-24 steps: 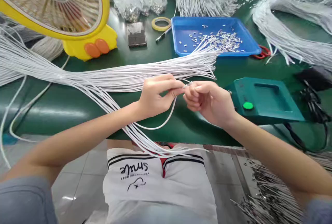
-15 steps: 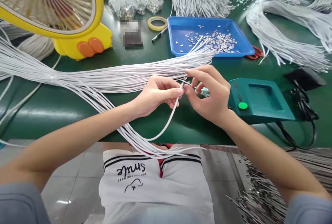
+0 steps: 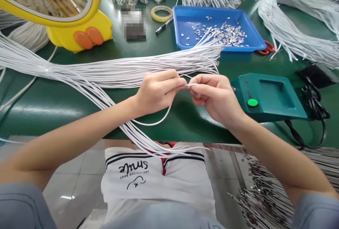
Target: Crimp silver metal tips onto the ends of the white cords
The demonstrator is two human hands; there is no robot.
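left hand (image 3: 156, 91) pinches a white cord's (image 3: 159, 119) end; right hand (image 3: 214, 96) pinches a small metal clip (image 3: 191, 85) at the cord tip, axis running left-right between the fingers.

blurred dark object (image 3: 134, 24), yellow fan (image 3: 57, 6) cut off at top

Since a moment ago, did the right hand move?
Yes. The right hand closed up and drew left, away from the green box, meeting the left hand.
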